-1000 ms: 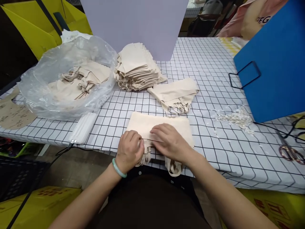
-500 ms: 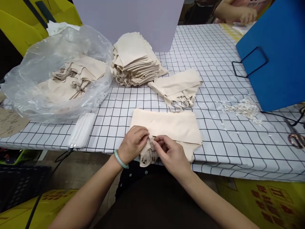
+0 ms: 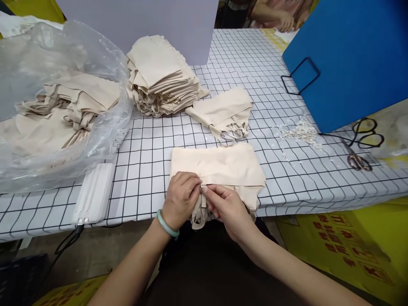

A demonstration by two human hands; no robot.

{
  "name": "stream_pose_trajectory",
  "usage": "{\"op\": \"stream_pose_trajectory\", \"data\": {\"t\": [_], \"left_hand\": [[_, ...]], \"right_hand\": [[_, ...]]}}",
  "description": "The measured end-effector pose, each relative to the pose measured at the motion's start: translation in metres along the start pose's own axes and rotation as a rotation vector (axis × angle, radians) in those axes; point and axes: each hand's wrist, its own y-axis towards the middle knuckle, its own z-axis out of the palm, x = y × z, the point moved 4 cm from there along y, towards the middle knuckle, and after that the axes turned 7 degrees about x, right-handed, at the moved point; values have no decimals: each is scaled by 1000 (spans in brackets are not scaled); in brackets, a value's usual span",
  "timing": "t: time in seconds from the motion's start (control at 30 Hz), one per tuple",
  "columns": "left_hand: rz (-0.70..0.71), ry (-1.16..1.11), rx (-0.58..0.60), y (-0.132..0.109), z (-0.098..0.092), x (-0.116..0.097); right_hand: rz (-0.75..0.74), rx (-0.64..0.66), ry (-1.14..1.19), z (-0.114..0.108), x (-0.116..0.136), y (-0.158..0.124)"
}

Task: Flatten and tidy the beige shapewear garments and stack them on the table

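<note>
A stack of beige strapped garments [image 3: 219, 163] lies folded at the table's front edge, its straps hanging toward me. My left hand [image 3: 182, 195], with a pale green bangle [image 3: 167, 224] on the wrist, pinches the garment's strap [image 3: 203, 202] where it meets the fabric edge. From the other side, thumb and forefinger of my right hand [image 3: 225, 204] close on the same strap beside a small pale piece. Both sets of fingertips nearly touch, and they partly hide the strap's end. Behind lies a smaller beige garment pile [image 3: 228, 108] with loose straps.
A tall garment stack [image 3: 162, 72] stands behind, beside a clear plastic bag [image 3: 102, 140] of garments. A white power bank [image 3: 94, 193] is at left. At right are white scraps [image 3: 302, 131], scissors [image 3: 359, 162] and a blue panel [image 3: 347, 63]. Another person's hands [image 3: 287, 21] show at the back.
My view has shifted to the right, so scissors show more fully. Both hands stay at the strap near the fabric edge; a small pale piece now shows between the fingertips.
</note>
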Motion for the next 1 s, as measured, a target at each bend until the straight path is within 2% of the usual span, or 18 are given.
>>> {"op": "stream_pose_trajectory", "data": {"t": [0.17, 0.37, 0.43, 0.53, 0.6, 0.67, 0.7, 0.77, 0.83, 0.87, 0.9, 1.0], "left_hand": [[3, -6, 0, 1, 0, 0], [-5, -1, 9, 0, 3, 2], [-2, 2, 31, 0, 0, 2], [7, -63, 159, 2, -11, 3], [8, -120, 220, 8, -20, 4], [16, -101, 201, 17, -28, 7], [26, -54, 180, 23, -30, 9], [30, 92, 166, 33, -25, 15], [-24, 244, 219, 39, -11, 25], [-66, 304, 260, 41, -2, 31], [-109, 348, 298, 41, 6, 37], [-172, 403, 352, 38, 23, 51]], "right_hand": [[-11, -10, -28, 2, 3, 1], [-42, -72, 61, 2, 1, 5], [-11, -37, 47, 0, 1, 4], [77, 77, -55, -5, 1, -6], [107, 147, -192, -10, 3, -18], [17, 124, -395, -19, 13, -28], [-92, 68, -520, -26, 22, -31], [-403, -84, -796, -39, 46, -29], [-671, -189, -1080, -52, 66, -17], [-743, -209, -1216, -60, 71, -6], [-733, -199, -1347, -69, 71, 9], [-529, -119, -1600, -102, 58, 51]]}}
